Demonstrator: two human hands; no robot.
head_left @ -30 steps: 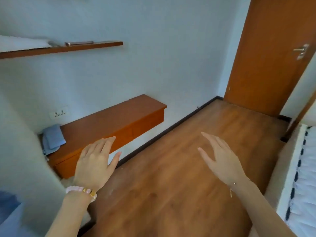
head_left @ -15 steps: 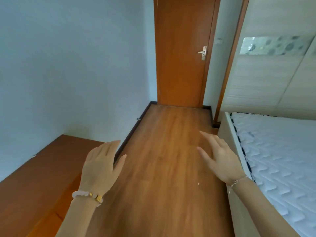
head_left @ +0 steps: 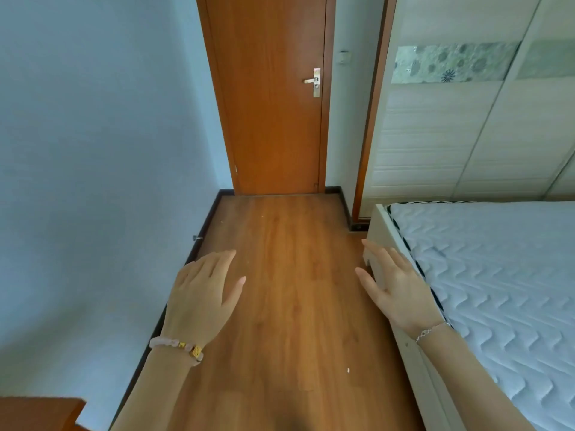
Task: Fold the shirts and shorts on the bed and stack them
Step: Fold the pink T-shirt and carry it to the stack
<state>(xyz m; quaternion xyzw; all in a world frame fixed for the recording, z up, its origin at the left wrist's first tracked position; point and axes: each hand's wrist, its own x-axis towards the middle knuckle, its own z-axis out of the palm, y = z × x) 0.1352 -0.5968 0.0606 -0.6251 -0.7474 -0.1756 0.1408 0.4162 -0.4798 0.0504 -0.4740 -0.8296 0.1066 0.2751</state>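
Bed [head_left: 497, 290] is on the right, white quilted mattress. Its frame edge is just beside the right hand [head_left: 395, 290]; can't tell if they touch. Left hand [head_left: 202, 293] is over the wood floor [head_left: 286, 321], well apart from the bed. Both hands are flat, fingers extended, palms down, holding nothing. Closed door [head_left: 273, 104] straight ahead.

We're facing an open strip of floor [head_left: 280, 321] btwn the wall [head_left: 93, 181] (left) and the bed frame [head_left: 380, 228] (right), w/ room for hands to pass. The right hand [head_left: 398, 293] is hovering just beside that frame. The shut door [head_left: 273, 119] is closing off the far end; a wooden corner [head_left: 40, 412] is jutting in bottom left.
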